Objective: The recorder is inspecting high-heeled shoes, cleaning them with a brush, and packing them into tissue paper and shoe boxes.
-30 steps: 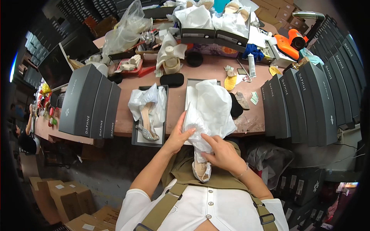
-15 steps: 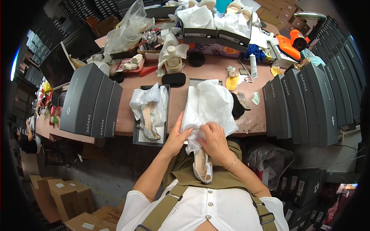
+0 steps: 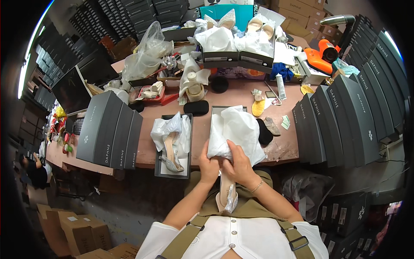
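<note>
Just past the table's front edge I hold a high-heeled shoe (image 3: 226,194), its tan insole up and its silvery heel end toward my body. Its far end is hidden by white wrapping and my fingers. My left hand (image 3: 209,167) is closed on the left side of the shoe's wrapped part, and my right hand (image 3: 241,167) is closed on the right side, thumb stretched along the white tissue paper (image 3: 241,123). That paper spreads over an open dark shoebox (image 3: 216,110). To the left, a matching glittery shoe (image 3: 171,155) lies in another open shoebox (image 3: 161,172) with white tissue.
Stacked dark shoeboxes (image 3: 101,134) stand at the left, and more shoeboxes (image 3: 345,116) at the right. Toward the back are a black oval pad (image 3: 196,108), a tape roll (image 3: 195,93), a white tube (image 3: 280,86), an orange tool (image 3: 319,60) and boxes with shoes (image 3: 220,57).
Both hands have moved closer together around the shoe's wrapped end, and the right thumb now lies along the paper. The loose wrapping there looks gathered in. The whole view has tilted slightly.
</note>
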Tool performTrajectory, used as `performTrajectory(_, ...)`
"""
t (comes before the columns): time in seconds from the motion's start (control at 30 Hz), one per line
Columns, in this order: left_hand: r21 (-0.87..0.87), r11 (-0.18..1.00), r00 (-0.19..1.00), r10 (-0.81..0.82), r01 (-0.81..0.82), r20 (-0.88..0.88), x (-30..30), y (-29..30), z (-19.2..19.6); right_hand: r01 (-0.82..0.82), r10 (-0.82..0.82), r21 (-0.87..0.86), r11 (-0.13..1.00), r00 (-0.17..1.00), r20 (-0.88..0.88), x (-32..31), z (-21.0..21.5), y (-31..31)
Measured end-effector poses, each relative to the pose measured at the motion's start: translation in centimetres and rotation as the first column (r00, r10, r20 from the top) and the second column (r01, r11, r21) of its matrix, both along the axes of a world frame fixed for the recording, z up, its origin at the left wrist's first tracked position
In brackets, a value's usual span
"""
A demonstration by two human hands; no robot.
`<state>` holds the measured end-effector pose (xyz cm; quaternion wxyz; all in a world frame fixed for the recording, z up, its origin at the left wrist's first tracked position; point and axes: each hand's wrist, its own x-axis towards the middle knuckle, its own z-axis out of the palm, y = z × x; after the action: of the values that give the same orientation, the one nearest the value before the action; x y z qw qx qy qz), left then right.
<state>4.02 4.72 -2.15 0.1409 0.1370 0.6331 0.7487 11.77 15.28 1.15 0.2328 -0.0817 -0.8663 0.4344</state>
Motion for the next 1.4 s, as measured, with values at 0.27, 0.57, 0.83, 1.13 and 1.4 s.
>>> performTrajectory(0.27, -0.11, 0.982, 0.965, -0.176, 0.157, -0.196, 0.5, 0.3, 2.4, 0.015, -0.014, -0.017, 1.0, 0.999, 0.039, 1.7, -0.4, 1.6)
performTrajectory(0.57, -0.058, 0.993, 0.988, -0.11, 0.104, -0.113, -0.7, 0.2, 0.6, 0.003, -0.003, 0.059, 0.998, 1.0, -0.001, 0.4, -1.1, 1.7)
performTrajectory(0.83, -0.683, 0.689, 0.598, -0.449, -0.243, -0.664, -12.7, -15.4, 1.3, 0.001, -0.05, 0.263, 0.965, 0.983, 0.179, -7.4, -2.7, 5.1)
performTrajectory(1.13, -0.913, 0.307, 0.285, -0.88, -0.269, -0.38, -16.2, -17.4, -4.6, -0.452, 0.318, 0.776, 0.441, 0.887, 0.336, -4.2, -5.5, 6.1)
performTrajectory(1.4, -0.71, 0.702, 0.472, -0.607, -0.059, -0.639, -14.7, -14.5, 7.9, -0.515, 0.396, 0.418, 0.748, 0.852, 0.341, -6.9, -0.4, 7.1)
